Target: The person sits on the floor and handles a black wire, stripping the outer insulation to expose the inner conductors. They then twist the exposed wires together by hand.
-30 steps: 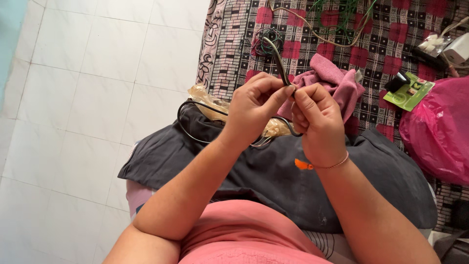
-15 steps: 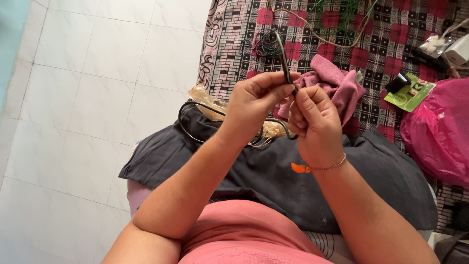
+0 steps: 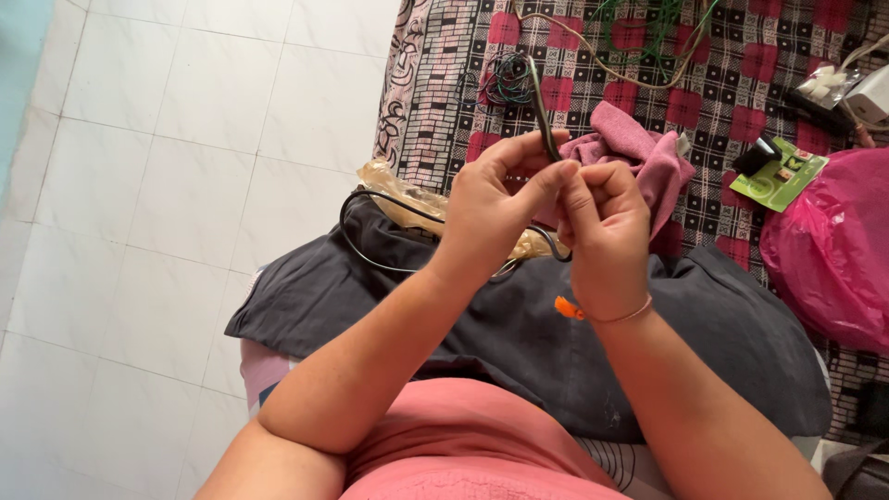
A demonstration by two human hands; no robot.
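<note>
My left hand and my right hand meet above my lap and pinch a thin dark cable between thumbs and fingers. The cable's free end sticks up from my fingertips toward the checked blanket. The rest of the cable loops down over a dark grey cloth on my lap, passing a crumpled clear plastic wrapper under my left hand. A thin bangle circles my right wrist.
A red-and-black checked blanket covers the surface ahead. On it lie a pink cloth, a small coil of wires, loose green and tan wires, a green card with a black part and a pink plastic bag. White floor tiles lie to the left.
The cable's free end has swung from leaning left to standing nearly upright as my fingers work it. Both hands stay together in the same place.
</note>
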